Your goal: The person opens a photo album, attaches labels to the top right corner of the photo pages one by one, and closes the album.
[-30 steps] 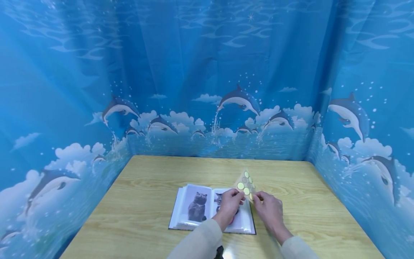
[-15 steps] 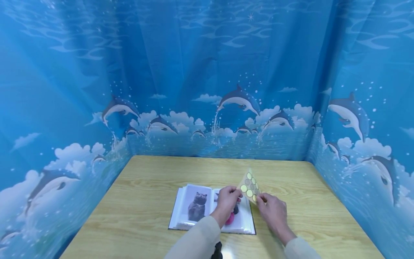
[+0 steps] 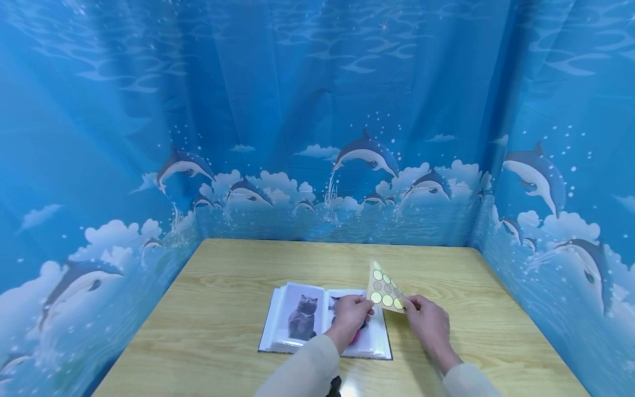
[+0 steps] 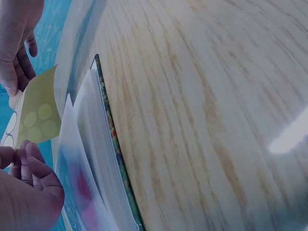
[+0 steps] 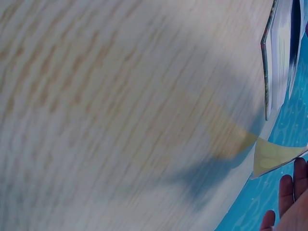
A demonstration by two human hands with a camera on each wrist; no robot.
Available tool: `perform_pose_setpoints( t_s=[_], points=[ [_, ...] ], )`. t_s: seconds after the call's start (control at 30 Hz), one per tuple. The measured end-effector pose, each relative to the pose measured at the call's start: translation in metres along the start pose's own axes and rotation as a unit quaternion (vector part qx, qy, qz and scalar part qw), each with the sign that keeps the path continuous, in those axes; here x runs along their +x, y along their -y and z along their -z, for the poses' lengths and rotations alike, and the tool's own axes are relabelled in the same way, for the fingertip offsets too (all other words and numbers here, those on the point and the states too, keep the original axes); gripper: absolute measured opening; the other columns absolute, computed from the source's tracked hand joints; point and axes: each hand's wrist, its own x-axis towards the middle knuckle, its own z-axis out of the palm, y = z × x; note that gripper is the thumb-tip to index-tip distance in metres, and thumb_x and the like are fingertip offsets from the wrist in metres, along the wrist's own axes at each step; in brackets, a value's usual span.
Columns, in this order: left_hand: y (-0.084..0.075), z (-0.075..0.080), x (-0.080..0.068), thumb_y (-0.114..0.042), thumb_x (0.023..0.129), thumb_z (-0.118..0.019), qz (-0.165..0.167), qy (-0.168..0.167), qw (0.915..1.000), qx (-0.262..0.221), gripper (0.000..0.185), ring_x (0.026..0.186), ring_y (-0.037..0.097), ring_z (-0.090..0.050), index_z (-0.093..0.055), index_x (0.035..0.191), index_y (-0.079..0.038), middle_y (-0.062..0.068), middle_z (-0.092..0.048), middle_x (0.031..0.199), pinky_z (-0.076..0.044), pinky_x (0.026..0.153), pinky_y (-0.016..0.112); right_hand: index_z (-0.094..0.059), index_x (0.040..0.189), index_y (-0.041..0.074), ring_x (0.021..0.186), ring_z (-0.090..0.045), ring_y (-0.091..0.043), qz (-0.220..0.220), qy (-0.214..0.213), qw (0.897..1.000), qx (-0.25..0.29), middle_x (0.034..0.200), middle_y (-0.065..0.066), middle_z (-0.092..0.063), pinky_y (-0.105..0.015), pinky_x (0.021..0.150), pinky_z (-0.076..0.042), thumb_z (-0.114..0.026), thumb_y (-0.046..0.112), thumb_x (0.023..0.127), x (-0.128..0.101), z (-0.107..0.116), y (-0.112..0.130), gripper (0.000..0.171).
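Note:
A small yellowish sheet of round stickers (image 3: pixel 384 288) is held up over the right side of an open photo album (image 3: pixel 382 342). My left hand (image 3: pixel 351 314) pinches its lower left edge between thumb and finger. At its lower right corner my right hand (image 3: pixel 429 325) pinches the sheet. Pale yellow circles and several greyish empty spots show on its face. In the left wrist view the back of the sticker sheet (image 4: pixel 41 110) is bent between both hands. The album's left page bears a grey cat photo (image 3: pixel 302 317); the right-page photo is partly covered by my left hand.
The album lies on a wood-grain table (image 3: pixel 223 309). A blue curtain (image 3: pixel 297 138) printed with dolphins surrounds the table at the back and both sides. In the right wrist view the album edge (image 5: pixel 266 82) stands near the table's edge.
The right hand has moved right and slightly down with its corner of the sticker sheet. The sheet has turned more toward the head camera and spread wider. The left hand has shifted only slightly.

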Motion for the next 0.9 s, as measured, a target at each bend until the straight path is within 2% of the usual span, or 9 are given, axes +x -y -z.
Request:
perform_pose_setpoints(
  t_s=[0.17, 0.27, 0.47, 0.7, 0.9],
  points=[
    [0.004, -0.004, 0.002, -0.011, 0.091, -0.065, 0.013, 0.006, 0.9997, -0.021, 0.01, 0.062, 0.012, -0.059, -0.072, 0.089, -0.003, 0.0, -0.066, 0.071, -0.05, 0.061, 0.025, -0.071, 0.107, 0.005, 0.079, -0.061, -0.021, -0.016, 0.003, 1.0, 0.012, 0.097, -0.009, -0.072, -0.04, 0.072, -0.047, -0.062, 0.022, 0.096, 0.002, 0.003, -0.006, 0.022],
    [0.006, -0.005, 0.002, -0.008, 0.091, -0.064, 0.018, 0.006, 0.9994, -0.029, 0.01, 0.061, 0.012, -0.059, -0.072, 0.089, -0.002, 0.002, -0.066, 0.07, -0.05, 0.059, 0.024, -0.07, 0.11, 0.002, 0.083, -0.063, -0.024, -0.022, 0.005, 1.0, 0.021, 0.099, -0.012, -0.071, -0.042, 0.074, -0.048, -0.06, 0.023, 0.097, 0.002, 0.006, -0.01, 0.026],
    [0.01, -0.007, 0.0, -0.007, 0.09, -0.065, 0.028, 0.005, 0.9995, -0.012, 0.008, 0.056, 0.01, -0.056, -0.07, 0.084, -0.005, 0.002, -0.066, 0.069, -0.048, 0.054, 0.023, -0.067, 0.115, -0.002, 0.096, -0.063, -0.033, -0.037, -0.003, 0.998, 0.045, 0.108, -0.02, -0.069, -0.05, 0.084, -0.048, -0.056, 0.024, 0.1, 0.004, 0.011, -0.017, 0.032],
    [0.009, -0.01, -0.006, -0.006, 0.089, -0.064, 0.011, 0.026, 0.9995, 0.011, 0.008, 0.051, 0.008, -0.055, -0.07, 0.085, -0.003, 0.002, -0.066, 0.068, -0.041, 0.044, 0.017, -0.068, 0.112, -0.001, 0.093, -0.062, -0.031, -0.044, -0.012, 0.998, 0.047, 0.102, -0.017, -0.069, -0.046, 0.08, -0.047, -0.057, 0.024, 0.099, 0.007, 0.011, -0.022, 0.031],
    [0.004, -0.017, -0.011, -0.007, 0.089, -0.065, 0.0, 0.039, 0.9988, 0.03, 0.009, 0.049, 0.008, -0.056, -0.071, 0.085, -0.002, 0.005, -0.067, 0.068, -0.04, 0.041, 0.016, -0.069, 0.112, 0.0, 0.087, -0.062, -0.027, -0.043, -0.014, 0.998, 0.046, 0.098, -0.013, -0.07, -0.039, 0.074, -0.047, -0.057, 0.023, 0.099, 0.006, 0.011, -0.02, 0.029]
  ],
)
